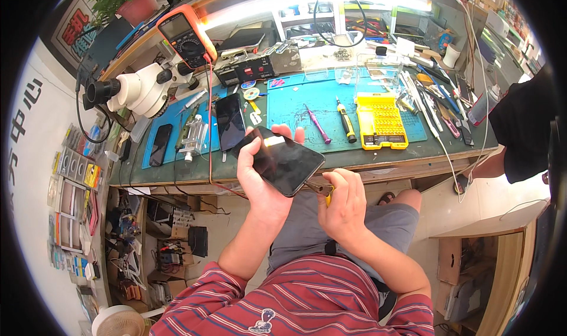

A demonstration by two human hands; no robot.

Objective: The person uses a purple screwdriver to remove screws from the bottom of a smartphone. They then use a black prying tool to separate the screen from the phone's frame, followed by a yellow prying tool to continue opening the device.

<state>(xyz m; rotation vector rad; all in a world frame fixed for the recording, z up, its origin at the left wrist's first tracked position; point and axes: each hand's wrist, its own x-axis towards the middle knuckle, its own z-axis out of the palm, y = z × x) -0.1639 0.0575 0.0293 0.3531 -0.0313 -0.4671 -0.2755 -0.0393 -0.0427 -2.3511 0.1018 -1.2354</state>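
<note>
My left hand is closed around a black smartphone, thumb on one side and fingers on the other. The phone's dark, glossy face is tilted up and reflects a patch of light. In my right hand is a small pair of pliers with yellow handles, mostly covered by my fingers. Their metal jaws reach the phone's lower right edge; whether they grip it I cannot tell. Both hands are just in front of the bench edge, above my lap.
On the blue mat lie a purple screwdriver, a yellow-black screwdriver and a yellow bit case. Two more phones, one dark phone nearest, rest at left. A microscope and an orange multimeter stand behind. Loose tools crowd the right.
</note>
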